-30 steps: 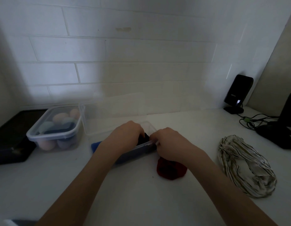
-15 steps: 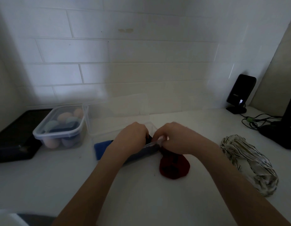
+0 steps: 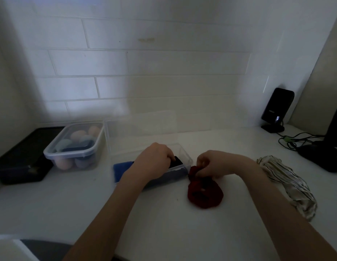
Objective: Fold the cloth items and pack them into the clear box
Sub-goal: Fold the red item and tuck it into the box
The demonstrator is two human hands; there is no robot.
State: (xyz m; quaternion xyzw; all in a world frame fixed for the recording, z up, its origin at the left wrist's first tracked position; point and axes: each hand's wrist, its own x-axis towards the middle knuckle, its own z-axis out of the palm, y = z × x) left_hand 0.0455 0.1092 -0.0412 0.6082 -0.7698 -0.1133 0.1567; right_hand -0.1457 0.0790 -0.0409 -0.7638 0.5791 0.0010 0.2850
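- Striped cloth [image 3: 285, 182] is the largest piece left: it lies bunched on the white counter [image 3: 163, 223] to the right, well apart from the box, its long axis running from far-left to near-right. It looks light and limp; I judge it needs spreading flat by two corners before any fold.
- Clear box [image 3: 184, 153] sits lengthwise left to right at mid-counter, a blue cloth [image 3: 121, 167] at its left end and a dark cloth [image 3: 178, 162] at its right.
- Red cloth [image 3: 205, 193] lies crumpled just beside the box's right end, soft and probably fuzzy, with no clear long axis; best taken by an edge.
- Left hand [image 3: 154, 161] presses down, fingers curled, on the dark cloth inside the box.
- Right hand [image 3: 213, 163] pinches the red cloth's upper edge.
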